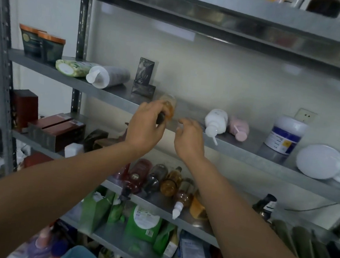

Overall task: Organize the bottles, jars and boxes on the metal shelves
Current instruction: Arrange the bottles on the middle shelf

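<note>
You face the metal shelves, which stand against a pale wall with a socket at 3 o'clock. The upper shelf hangs low over the one you reach into, so headroom there is modest.

On that shelf, a white jar and a round white lid sit far out at 3 o'clock. A grey bottle lies on its side at 9 o'clock, and a dark box stands upright at 10 o'clock from your left hand.

A white pump bottle and a pink bottle lie side by side at 2 o'clock from your right hand.

The amber bottle is near the shelf's front edge, just beside the dark box. Your left fingers curl round its dark cap end. It is blurred; I cannot tell whether it rests on the shelf.

Your right fingers are loosely bent and hold nothing, just at 3 o'clock from the amber bottle. Bare shelf runs from there to the white pump bottle.
</note>
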